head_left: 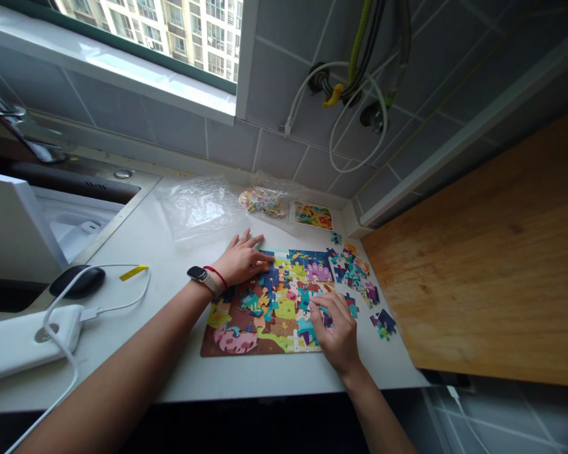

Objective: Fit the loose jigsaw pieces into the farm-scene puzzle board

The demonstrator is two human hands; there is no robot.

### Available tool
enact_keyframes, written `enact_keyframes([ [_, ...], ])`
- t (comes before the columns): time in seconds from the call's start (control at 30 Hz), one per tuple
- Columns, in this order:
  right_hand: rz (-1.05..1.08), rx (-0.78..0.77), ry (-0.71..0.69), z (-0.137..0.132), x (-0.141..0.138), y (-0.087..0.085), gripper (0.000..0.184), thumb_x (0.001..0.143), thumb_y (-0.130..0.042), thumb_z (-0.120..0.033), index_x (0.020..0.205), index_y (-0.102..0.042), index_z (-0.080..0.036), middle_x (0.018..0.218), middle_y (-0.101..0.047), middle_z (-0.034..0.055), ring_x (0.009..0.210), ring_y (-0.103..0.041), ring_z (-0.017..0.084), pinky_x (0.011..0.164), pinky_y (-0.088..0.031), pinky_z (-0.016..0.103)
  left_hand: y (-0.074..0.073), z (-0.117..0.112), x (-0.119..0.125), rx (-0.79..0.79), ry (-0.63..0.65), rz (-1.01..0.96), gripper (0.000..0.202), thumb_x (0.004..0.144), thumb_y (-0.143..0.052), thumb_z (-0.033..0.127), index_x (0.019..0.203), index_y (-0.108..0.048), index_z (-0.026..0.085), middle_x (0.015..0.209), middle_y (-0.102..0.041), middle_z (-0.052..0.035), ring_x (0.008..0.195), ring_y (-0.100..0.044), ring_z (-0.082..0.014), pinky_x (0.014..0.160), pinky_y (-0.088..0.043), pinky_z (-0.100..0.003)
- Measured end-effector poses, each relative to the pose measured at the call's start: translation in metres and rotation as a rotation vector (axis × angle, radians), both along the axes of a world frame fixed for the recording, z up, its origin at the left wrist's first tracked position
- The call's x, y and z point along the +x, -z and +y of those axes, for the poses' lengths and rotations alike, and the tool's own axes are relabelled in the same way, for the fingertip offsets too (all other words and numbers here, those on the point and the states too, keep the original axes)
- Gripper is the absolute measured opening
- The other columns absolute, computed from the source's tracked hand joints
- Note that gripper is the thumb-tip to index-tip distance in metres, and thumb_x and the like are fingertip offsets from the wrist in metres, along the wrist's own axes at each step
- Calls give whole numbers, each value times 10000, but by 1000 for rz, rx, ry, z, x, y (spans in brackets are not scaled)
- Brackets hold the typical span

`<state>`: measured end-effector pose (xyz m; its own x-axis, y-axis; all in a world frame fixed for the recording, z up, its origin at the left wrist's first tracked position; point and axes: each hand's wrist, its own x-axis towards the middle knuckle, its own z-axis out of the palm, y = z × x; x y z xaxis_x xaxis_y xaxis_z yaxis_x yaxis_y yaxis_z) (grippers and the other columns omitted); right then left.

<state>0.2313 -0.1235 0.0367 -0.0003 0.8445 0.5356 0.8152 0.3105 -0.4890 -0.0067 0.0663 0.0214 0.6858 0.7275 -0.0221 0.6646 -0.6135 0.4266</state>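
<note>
Right hand (337, 334), left hand (241, 258) touch 1 puzzle (246, 337).

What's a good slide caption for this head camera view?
Left hand flat on a colourful jigsaw puzzle, right hand at its right edge, loose pieces alongside.

I see a mouse (77, 281) and white charger (23, 340) left on the counter (142, 239), plastic bag (196, 208) near the wall, sink (76, 221) far left, wooden board (497, 265) right, hoses (360, 82) on the tiles.
</note>
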Motion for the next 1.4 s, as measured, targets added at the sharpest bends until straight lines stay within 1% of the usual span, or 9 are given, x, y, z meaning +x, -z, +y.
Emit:
enact_keyframes([
  [0.27, 20, 10, -10, -10, -4, 9, 181, 978, -571, -133, 1001, -710, -247, 919, -724, 66, 943, -661, 257, 909, -573, 477, 11, 12, -8, -20, 105, -98, 406, 1076, -477, 499, 1352, -730, 342, 1686, -414, -79, 1609, -235, -404, 1255, -248, -674],
  [0.43, 68, 15, -13, -9, -2, 10, 179, 987, -559, -155, 1017, -707, -250, 927, -716, 72, 968, -664, 269, 902, -584, 487, 5, 21, -16, 42, -180, -401, 559, 1071, -383, 575, 1329, -731, 221, 1472, -660, -109, 1523, -450, -336, 1259, -347, -568],
  [0.53, 94, 34, -15, -10, 0, 10, 180, 983, -560, -150, 1021, -703, -252, 936, -714, 67, 980, -665, 268, 908, -589, 477, -8, 18, -24, 104, -280, -447, 638, 1095, -276, 565, 1280, -731, 159, 1345, -736, -139, 1398, -601, -311, 1186, -473, -482],
  [0.63, 118, 48, -4, -11, 1, 11, 182, 986, -559, -145, 1015, -703, -252, 942, -718, 61, 995, -667, 263, 928, -589, 466, -20, 0, -37, 120, -290, -449, 604, 1109, -275, 542, 1228, -740, 177, 1252, -781, -113, 1217, -726, -274, 1080, -569, -425],
  [0.73, 119, 60, -11, -11, 2, 11, 177, 988, -564, -139, 1003, -706, -244, 940, -721, 59, 990, -664, 261, 923, -585, 457, -24, -29, -56, 121, -240, -407, 513, 1088, -390, 542, 1220, -749, 201, 1232, -790, -99, 1197, -738, -270, 1066, -588, -422],
  [0.9, 100, 50, -38, -11, 2, 12, 203, 986, -561, -128, 1012, -723, -247, 945, -715, 64, 975, -657, 263, 894, -584, 445, -6, -83, -79, 143, -77, -174, 487, 1048, -521, 482, 1463, -630, 250, 1601, -533, -106, 1554, -384, -359, 1203, -457, -576],
  [1.03, 60, 50, -99, -17, 1, 12, 178, 984, -573, -141, 1016, -720, -238, 984, -719, 78, 1017, -658, 273, 929, -576, 462, 6, -120, -74, 216, -8, 0, 571, 1053, -534, 438, 1605, -459, 314, 1719, -339, -83, 1617, -195, -390, 1258, -310, -661],
  [1.27, -150, -20, -426, -44, 1, 16, 252, 926, -657, -207, 1170, -709, -242, 1229, -729, 110, 1289, -614, 311, 1122, -487, 525, 6, -160, -57, 258, 2, 89, 584, 1062, -534, 425, 1628, -414, 347, 1723, -329, -69, 1603, -265, -373, 1264, -339, -616],
  [1.4, -175, -123, -338, -34, -13, 9, 303, 943, -717, -292, 1235, -701, -210, 1333, -700, 142, 1355, -572, 337, 1150, -464, 522, 5, -169, -54, 292, -27, 86, 547, 1064, -524, 376, 1605, -457, 341, 1715, -349, -71, 1602, -273, -369, 1257, -352, -619],
])
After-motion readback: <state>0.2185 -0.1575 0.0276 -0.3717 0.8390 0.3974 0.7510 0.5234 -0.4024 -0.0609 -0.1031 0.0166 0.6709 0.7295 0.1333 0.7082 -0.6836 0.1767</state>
